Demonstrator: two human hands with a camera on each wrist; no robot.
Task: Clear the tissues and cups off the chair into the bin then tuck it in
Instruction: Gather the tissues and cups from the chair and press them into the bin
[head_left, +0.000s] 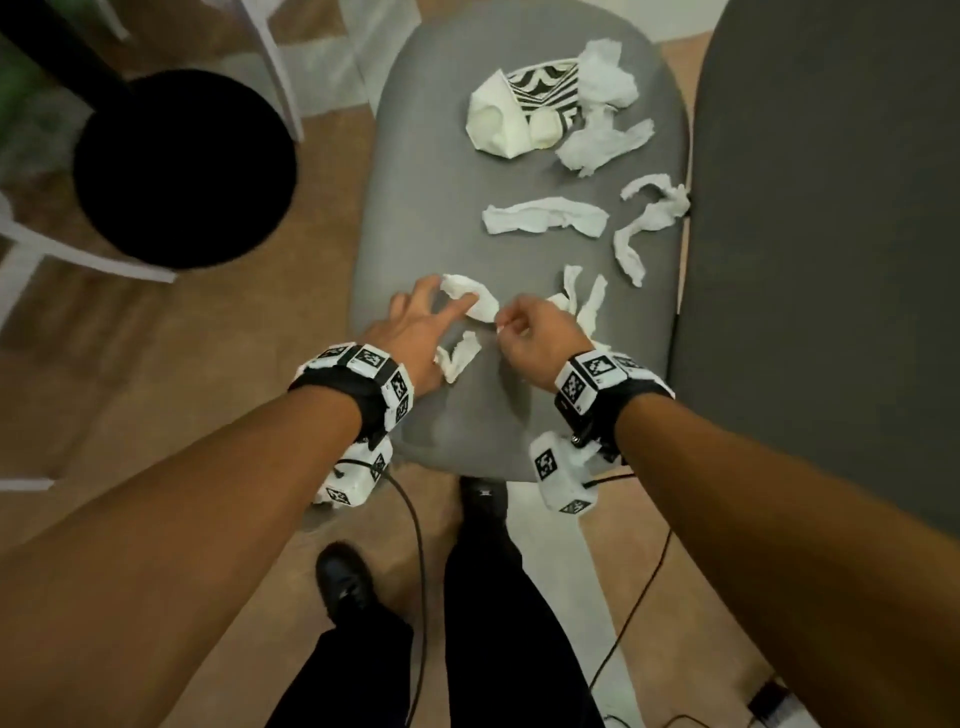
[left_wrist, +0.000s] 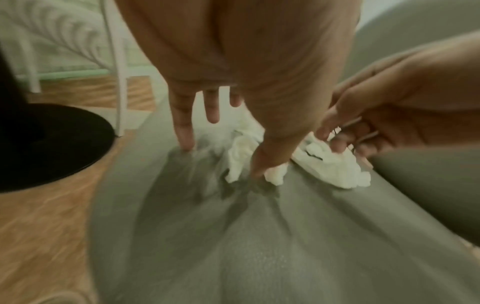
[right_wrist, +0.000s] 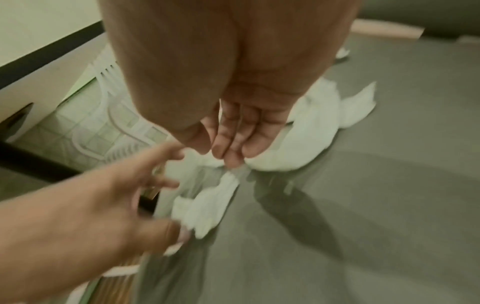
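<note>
Torn white tissues lie across the grey chair seat (head_left: 441, 208). At its far end are a crushed white cup (head_left: 493, 119) and a black-and-white patterned cup (head_left: 545, 88). My left hand (head_left: 449, 293) spreads straight fingers (left_wrist: 185, 131) over a curled tissue strip (head_left: 478, 301), thumb and fingertips touching the seat. My right hand (head_left: 511, 322) has curled fingers (right_wrist: 228, 152) and pinches a tissue (right_wrist: 298, 144) beside that strip. Another small tissue piece (head_left: 460, 356) lies under my left palm. The black bin (head_left: 182, 166) stands on the floor left of the chair.
The chair's dark backrest (head_left: 831, 260) rises on the right. White chair legs (head_left: 280, 78) stand beyond the bin. The floor is wood. My shoes and a black cable (head_left: 421, 571) are below the seat's near edge.
</note>
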